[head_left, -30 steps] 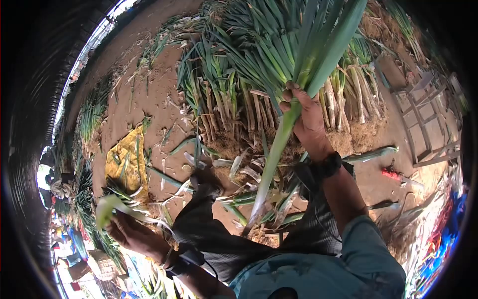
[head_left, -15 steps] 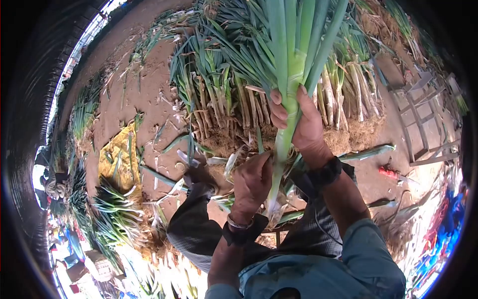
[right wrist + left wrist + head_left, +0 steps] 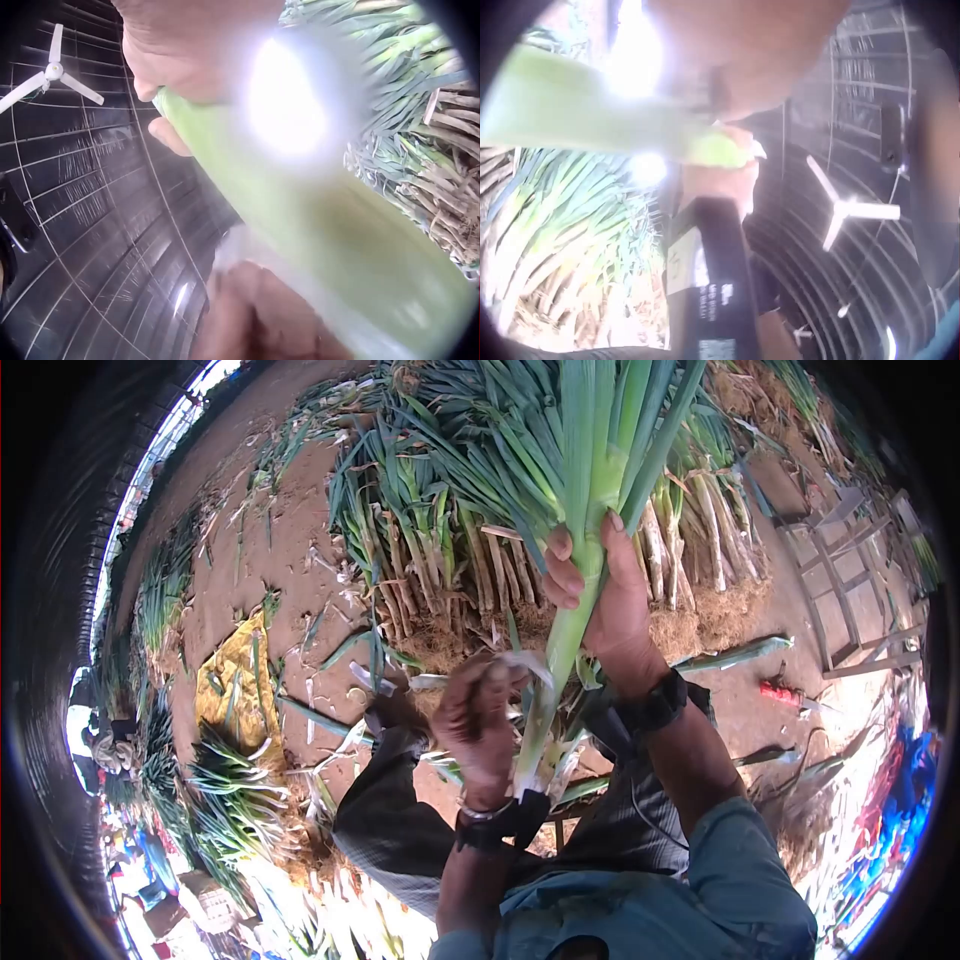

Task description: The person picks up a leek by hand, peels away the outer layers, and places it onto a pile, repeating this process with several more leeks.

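Observation:
A long green-and-white leek (image 3: 566,645) slants through the middle of the head view, leaves up and white end down by the knees. My right hand (image 3: 610,600) grips it just below the leaves, thumb on one side and fingers on the other. Beside the lower stalk, my left hand (image 3: 478,725) is blurred, its fingers bent around a pale strip of skin (image 3: 530,662) that reaches the stalk. In the right wrist view the strip (image 3: 236,244) lies against the leek (image 3: 300,217), near the left hand (image 3: 262,311).
Bundled leeks (image 3: 430,550) with brown roots stand behind. Trimmed leeks (image 3: 235,785) lie at the left near a yellow sack (image 3: 240,680). A red-handled knife (image 3: 785,695) and a wooden frame (image 3: 850,590) are at the right. Leaf scraps litter the ground.
The left hand came from the far left, where it held a peeled piece, to the leek's stalk; a strip now shows at its fingers. The right hand keeps its grip, with the leek turned more upright.

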Available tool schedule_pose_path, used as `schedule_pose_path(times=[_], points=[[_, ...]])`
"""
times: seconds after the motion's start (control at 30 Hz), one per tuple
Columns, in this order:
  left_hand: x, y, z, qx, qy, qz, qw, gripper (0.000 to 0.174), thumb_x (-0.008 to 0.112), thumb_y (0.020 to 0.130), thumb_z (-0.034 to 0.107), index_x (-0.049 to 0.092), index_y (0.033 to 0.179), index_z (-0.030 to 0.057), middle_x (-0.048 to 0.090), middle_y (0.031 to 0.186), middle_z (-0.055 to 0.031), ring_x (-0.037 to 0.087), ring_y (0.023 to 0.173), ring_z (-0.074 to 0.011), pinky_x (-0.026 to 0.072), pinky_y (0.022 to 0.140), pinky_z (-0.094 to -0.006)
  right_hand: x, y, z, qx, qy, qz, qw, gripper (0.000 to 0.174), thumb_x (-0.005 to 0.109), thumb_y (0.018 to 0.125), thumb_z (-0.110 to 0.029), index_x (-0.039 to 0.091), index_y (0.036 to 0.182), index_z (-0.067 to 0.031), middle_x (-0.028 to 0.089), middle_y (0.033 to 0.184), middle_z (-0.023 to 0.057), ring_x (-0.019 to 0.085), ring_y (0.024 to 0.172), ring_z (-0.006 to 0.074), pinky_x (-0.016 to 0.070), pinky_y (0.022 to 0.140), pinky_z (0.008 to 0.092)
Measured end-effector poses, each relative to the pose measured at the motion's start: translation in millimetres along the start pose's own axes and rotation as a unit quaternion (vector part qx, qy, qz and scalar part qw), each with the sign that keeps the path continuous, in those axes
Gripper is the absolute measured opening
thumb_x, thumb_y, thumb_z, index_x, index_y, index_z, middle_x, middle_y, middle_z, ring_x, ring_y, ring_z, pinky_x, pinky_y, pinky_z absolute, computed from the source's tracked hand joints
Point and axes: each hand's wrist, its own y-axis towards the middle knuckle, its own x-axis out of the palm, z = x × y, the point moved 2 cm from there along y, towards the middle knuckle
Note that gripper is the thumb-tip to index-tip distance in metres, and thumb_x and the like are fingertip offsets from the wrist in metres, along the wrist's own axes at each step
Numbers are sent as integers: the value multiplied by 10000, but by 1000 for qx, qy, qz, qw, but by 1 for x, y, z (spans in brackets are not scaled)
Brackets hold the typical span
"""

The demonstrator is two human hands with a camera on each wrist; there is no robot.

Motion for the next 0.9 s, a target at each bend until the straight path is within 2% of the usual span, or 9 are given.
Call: schedule_pose_path(times=[0.13,0.23,0.37,0.47,0.57,0.63,0.73,0.87,0.9], points=[[-23,-2,5,-94,-244,-18,965,149,584,869,152,572,993,70,646,859,-57,628,821,-198,524,737,-335,-4,3,-2,-8,28,7,1000,377,476,908,-410,444,1022,-52,467,777,22,393,515,43,325,411,165],[-14,-4,23,-84,-242,47,966,138,528,900,154,557,1015,83,639,876,-97,602,920,-226,465,863,-420,-4,6,-7,-23,63,-3,998,360,482,911,-384,440,1032,-48,460,776,27,390,526,47,333,411,165],[-36,-18,16,-216,-427,-83,874,127,477,926,190,489,1009,94,525,708,-27,515,691,-170,403,890,-461,-13,9,-15,-34,121,-19,992,366,495,909,-366,436,991,-15,445,767,33,391,548,56,354,416,175],[-69,-27,2,-239,-285,-20,928,114,466,937,199,476,985,96,353,624,24,349,571,-89,459,727,-360,-23,10,-21,-19,147,-47,988,361,501,908,-352,435,955,0,448,771,40,391,548,59,360,426,175],[-106,-40,17,-224,-113,70,966,97,490,926,180,495,976,96,409,639,24,354,532,-70,422,522,-256,-33,13,-31,-30,157,-57,986,342,504,908,-335,437,940,0,465,786,53,395,551,62,364,435,173],[-145,-46,27,-273,-167,124,939,88,511,916,168,504,983,111,417,627,26,365,515,-66,375,473,-229,-36,14,-41,-71,143,-17,987,323,505,909,-324,440,949,-10,479,800,60,399,553,64,364,441,170],[-236,-54,20,-147,51,115,981,75,510,914,186,476,898,120,386,577,31,333,452,-58,327,417,-218,-44,18,-57,-120,103,-39,987,285,549,884,-303,461,1001,-59,546,772,56,432,525,62,374,416,171],[-340,-56,34,-112,235,297,919,167,473,923,227,457,798,118,330,520,39,267,382,-49,235,327,-189,-64,18,-80,-133,132,-66,980,256,509,903,-241,434,1001,-16,483,802,73,400,586,84,367,472,195],[-377,-55,24,-102,360,199,906,121,518,890,183,457,935,89,413,686,-9,371,542,-96,320,455,-224,-67,18,-84,-135,145,-62,978,258,497,907,-242,429,996,-10,463,802,77,393,599,90,365,488,203]])
